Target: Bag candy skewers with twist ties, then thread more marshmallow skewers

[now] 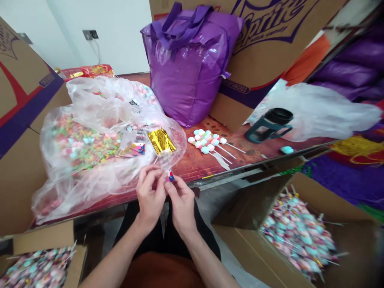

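Note:
My left hand (150,196) and my right hand (182,202) meet at the table's front edge, fingers pinched together. Between them is a small clear plastic wrapper with a blue and red print (171,176); my fingers cover part of it. Just beyond lies a bundle of gold twist ties (161,141). To its left, a pile of printed wrappers (133,149) rests on a large clear plastic bag (87,176) of colourful candies (87,140). Right of my hands, several marshmallow sticks (207,141) in pink, blue and white lie on the red table (192,164).
A big purple bag (189,68) stands at the back. A dark jug-like cup (268,126) and a loose blue marshmallow (287,150) are to the right. Open cartons of wrapped sweets sit low on the right (240,248) and left (45,236).

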